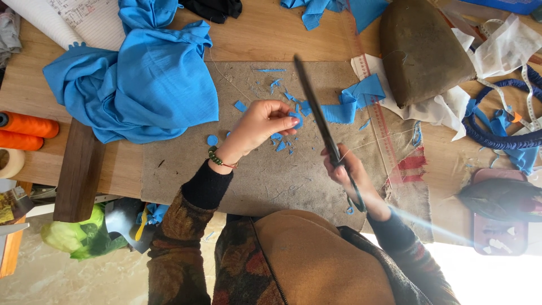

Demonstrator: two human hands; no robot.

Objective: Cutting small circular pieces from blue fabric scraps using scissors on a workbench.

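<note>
My left hand (261,123) hovers over a grey felt mat (186,169) and pinches a small round piece of blue fabric (296,118) between thumb and fingertips. A beaded bracelet sits on that wrist. My right hand (345,172) grips the handles of long black scissors (319,116), whose closed blades point up and away toward the table's far side. The scissor blades pass just to the right of the pinched blue piece. Several small blue fabric scraps (280,141) lie on the mat below my left hand.
A large bundle of blue cloth (141,79) lies at the left. Orange thread spools (28,130) sit at the far left edge. A brown padded block (420,51) rests at the upper right, with a blue cord (497,138), a clear ruler (378,113) and white fabric nearby.
</note>
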